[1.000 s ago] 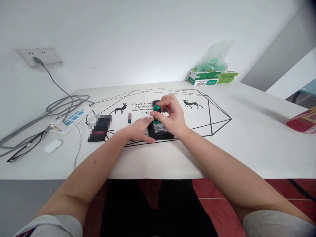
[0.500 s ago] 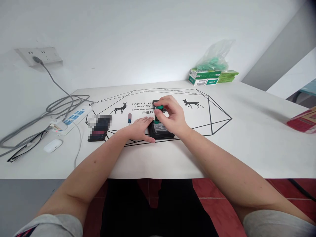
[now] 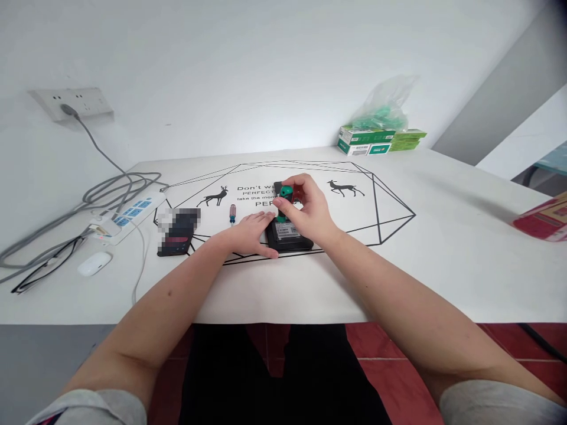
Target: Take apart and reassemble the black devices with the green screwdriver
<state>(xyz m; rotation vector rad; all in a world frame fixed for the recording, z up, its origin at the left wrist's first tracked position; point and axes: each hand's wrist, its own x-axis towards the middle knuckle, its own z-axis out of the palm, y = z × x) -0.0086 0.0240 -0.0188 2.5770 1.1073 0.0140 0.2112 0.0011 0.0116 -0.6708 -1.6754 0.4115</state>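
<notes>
My right hand [image 3: 310, 209] is closed round a green and black screwdriver [image 3: 284, 192], held roughly upright with its lower end over a black device. That device [image 3: 289, 239] lies on the white table and has a pale label on its top. My left hand [image 3: 254, 233] rests at the device's left edge, fingers spread and nothing held. A second, smaller screwdriver [image 3: 233, 213] with a red and blue handle lies to the left, beyond my left hand. The tip of the green screwdriver is too small to make out.
At the left are a phone [image 3: 179, 233], a power strip [image 3: 137, 212] with grey cables, glasses [image 3: 48, 262] and a white mouse [image 3: 94, 264]. Green boxes [image 3: 367, 136] stand at the back right under a plastic bag [image 3: 385, 109]. A red box [image 3: 543, 218] sits at the right edge.
The fingers of my right hand have shifted round the green screwdriver, and its handle looks turned or tilted a little. My left hand stays in place.
</notes>
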